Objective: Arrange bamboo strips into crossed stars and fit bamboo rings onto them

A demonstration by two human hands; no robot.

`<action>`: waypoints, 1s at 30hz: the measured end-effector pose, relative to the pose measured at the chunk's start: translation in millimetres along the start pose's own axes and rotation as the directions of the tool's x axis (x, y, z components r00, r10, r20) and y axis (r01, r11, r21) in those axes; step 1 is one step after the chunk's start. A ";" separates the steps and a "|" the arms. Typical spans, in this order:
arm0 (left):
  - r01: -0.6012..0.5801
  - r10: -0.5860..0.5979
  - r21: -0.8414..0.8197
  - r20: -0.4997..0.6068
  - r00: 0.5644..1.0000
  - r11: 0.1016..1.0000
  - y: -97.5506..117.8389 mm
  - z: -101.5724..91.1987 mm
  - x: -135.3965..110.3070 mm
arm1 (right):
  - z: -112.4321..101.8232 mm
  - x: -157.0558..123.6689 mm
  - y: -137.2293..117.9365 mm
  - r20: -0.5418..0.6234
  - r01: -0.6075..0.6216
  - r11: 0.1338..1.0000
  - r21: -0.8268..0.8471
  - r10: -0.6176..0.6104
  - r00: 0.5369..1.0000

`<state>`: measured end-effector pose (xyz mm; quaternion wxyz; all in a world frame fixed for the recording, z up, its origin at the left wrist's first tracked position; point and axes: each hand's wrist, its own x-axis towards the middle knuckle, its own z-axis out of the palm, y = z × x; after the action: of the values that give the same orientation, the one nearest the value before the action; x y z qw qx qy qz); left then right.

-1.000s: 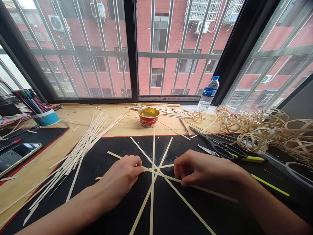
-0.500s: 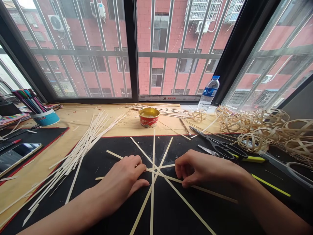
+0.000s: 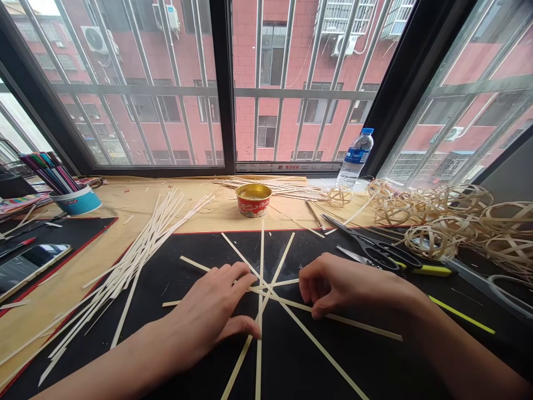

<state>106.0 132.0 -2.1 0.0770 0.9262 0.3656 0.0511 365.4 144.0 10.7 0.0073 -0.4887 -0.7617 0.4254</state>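
Several thin pale bamboo strips [image 3: 262,250] lie crossed in a star on a black mat [image 3: 291,361] in front of me. My left hand [image 3: 212,311] lies flat on the left side of the crossing, fingers stretched out, with the thumb pressing a lower strip. My right hand [image 3: 345,283] is curled just right of the crossing. Its thumb and fingertips pinch a strip that runs off to the lower right.
A loose pile of strips [image 3: 137,255] lies to the left. A red bowl [image 3: 254,200] and water bottle [image 3: 355,158] stand by the window. Scissors [image 3: 375,253] and woven bamboo balls [image 3: 428,241] lie to the right. A pen cup [image 3: 77,200] and phone [image 3: 29,264] are at far left.
My left hand has opened from a loose curl and spread flat, its thumb sliding down and right onto a lower strip. My right hand has barely moved.
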 end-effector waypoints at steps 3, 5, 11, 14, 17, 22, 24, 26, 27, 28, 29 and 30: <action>-0.032 0.032 0.020 0.014 0.999 0.999 -2.0 5.3 1.4 | -1.2 -1.1 0.4 0.015 0.031 0.999 0.030 -0.031 0.999; -0.050 0.050 0.011 0.024 0.998 0.999 -4.1 9.4 2.3 | -2.1 -2.5 -0.6 0.011 0.052 0.997 0.054 -0.053 0.999; -0.065 0.064 0.003 0.074 0.995 0.998 -4.1 10.1 3.6 | -0.8 -2.5 -6.4 -0.023 0.090 0.994 0.055 -0.089 0.996; -0.050 0.049 0.006 0.111 0.993 0.999 -1.8 6.2 3.6 | 1.5 1.5 -6.6 -0.025 0.088 0.996 0.020 -0.087 0.996; -0.045 0.046 -0.005 0.106 0.993 0.999 -1.6 5.6 3.4 | 1.2 2.6 -5.3 -0.037 0.087 0.996 -0.002 -0.087 0.996; -0.030 0.033 -0.030 0.119 0.992 0.999 -2.9 7.3 2.6 | -1.2 -8.6 -7.6 -0.013 0.159 0.987 0.026 -0.159 0.987; -0.019 0.024 -0.040 0.137 0.990 0.999 -2.8 6.6 1.8 | 0.1 -13.5 -11.1 0.041 0.155 0.986 0.055 -0.158 0.987; -0.008 0.015 -0.048 0.162 0.987 0.999 -2.7 5.5 1.1 | 2.0 -15.7 -14.4 0.090 0.145 0.987 0.070 -0.151 0.984; -0.003 0.013 -0.052 0.176 0.984 0.999 -2.7 4.9 0.9 | 2.7 -15.6 -15.4 0.085 0.150 0.986 0.077 -0.156 0.984; 0.001 0.009 -0.056 0.187 0.982 0.998 -2.8 4.4 0.7 | 2.9 -14.7 -15.6 0.044 0.162 0.983 0.083 -0.166 0.985; 0.004 0.007 -0.060 0.193 0.981 0.998 -3.1 4.1 0.6 | 2.6 -13.4 -15.1 -0.029 0.180 0.980 0.082 -0.178 0.984; 0.005 0.008 -0.064 0.193 0.981 0.998 -3.5 3.9 0.5 | 1.8 -11.8 -13.9 -0.120 0.200 0.977 0.068 -0.191 0.974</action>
<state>104.7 134.5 -6.6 0.1417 0.9241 0.3538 -0.0270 360.6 131.8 23.4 0.1115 -0.4337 -0.7871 0.4243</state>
